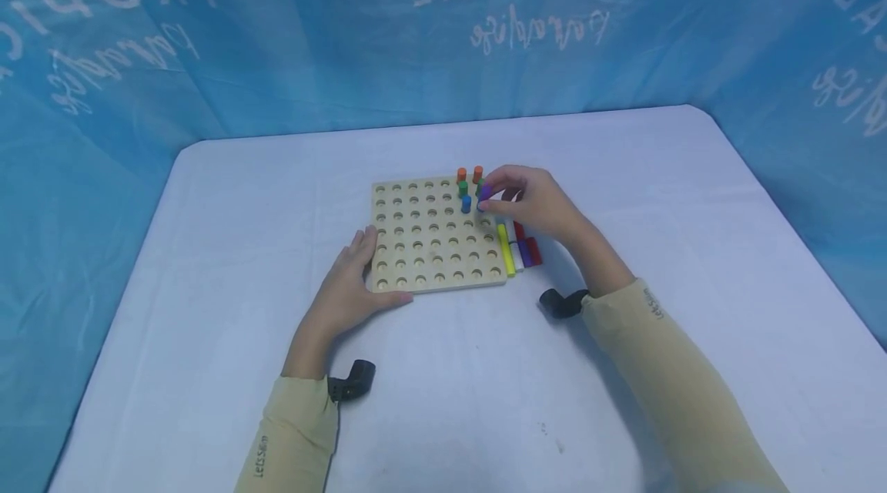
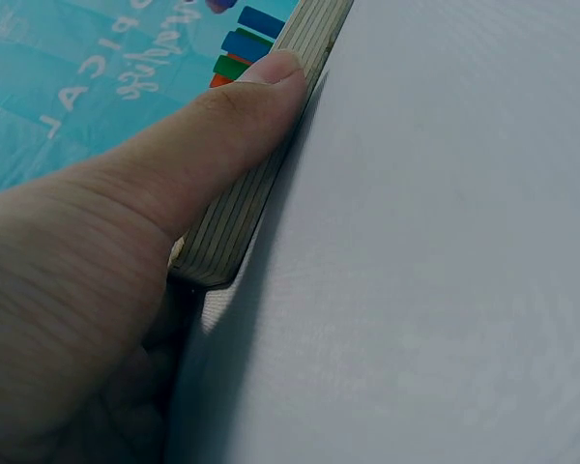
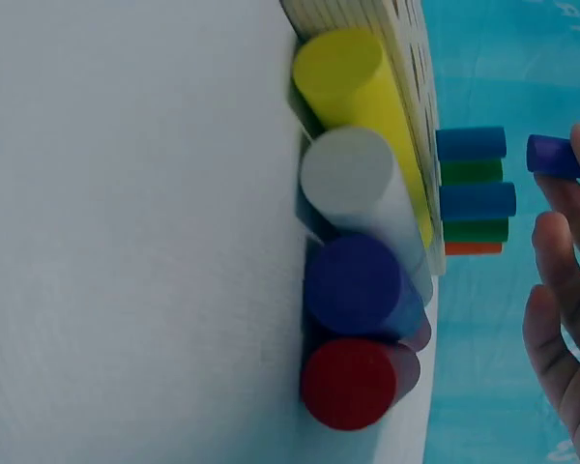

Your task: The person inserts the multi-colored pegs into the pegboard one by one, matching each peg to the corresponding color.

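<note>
A pale wooden pegboard with rows of round holes lies flat on the table. My left hand rests at its near left corner, thumb along the near side and fingers at the left side. Between thumb and fingertips, my right hand pinches a purple peg; in the right wrist view it is apart from the standing pegs. Orange pegs, green pegs and blue pegs stand in pairs at the far right, the right-hand ones partly hidden by my fingers.
Against the board's right side lie several loose pegs: yellow, white, purple and red. A white cloth covers the table. Blue printed curtains hang behind and at the sides.
</note>
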`<state>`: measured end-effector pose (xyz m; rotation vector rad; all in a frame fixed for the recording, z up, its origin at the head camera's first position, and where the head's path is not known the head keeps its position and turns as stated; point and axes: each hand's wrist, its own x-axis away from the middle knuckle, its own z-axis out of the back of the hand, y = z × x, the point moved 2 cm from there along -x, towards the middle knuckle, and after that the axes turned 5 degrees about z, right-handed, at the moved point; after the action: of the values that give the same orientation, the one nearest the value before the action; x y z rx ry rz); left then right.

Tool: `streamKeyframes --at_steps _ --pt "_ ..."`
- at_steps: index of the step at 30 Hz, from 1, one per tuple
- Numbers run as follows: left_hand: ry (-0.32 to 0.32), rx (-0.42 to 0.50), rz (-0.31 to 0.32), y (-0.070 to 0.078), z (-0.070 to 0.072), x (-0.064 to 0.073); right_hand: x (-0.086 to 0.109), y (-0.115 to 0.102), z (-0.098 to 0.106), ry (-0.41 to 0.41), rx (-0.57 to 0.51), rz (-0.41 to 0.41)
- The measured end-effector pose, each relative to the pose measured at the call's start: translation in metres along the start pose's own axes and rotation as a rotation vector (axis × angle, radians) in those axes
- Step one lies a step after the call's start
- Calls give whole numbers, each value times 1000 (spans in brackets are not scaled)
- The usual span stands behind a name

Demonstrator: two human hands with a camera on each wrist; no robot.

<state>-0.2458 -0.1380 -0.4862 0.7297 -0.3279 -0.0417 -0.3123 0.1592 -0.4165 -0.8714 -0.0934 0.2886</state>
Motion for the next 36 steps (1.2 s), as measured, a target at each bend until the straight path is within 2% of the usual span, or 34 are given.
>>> streamKeyframes --at_steps 6,13,36 --pt "3 -1 -4 0 1 -1 -2 -1 -8 -56 37 -12" --pt "-3 -4 1 0 1 0 -5 1 -14 -76 61 8" --pt "-3 3 -4 1 1 0 -8 4 -21 -158 70 -47"
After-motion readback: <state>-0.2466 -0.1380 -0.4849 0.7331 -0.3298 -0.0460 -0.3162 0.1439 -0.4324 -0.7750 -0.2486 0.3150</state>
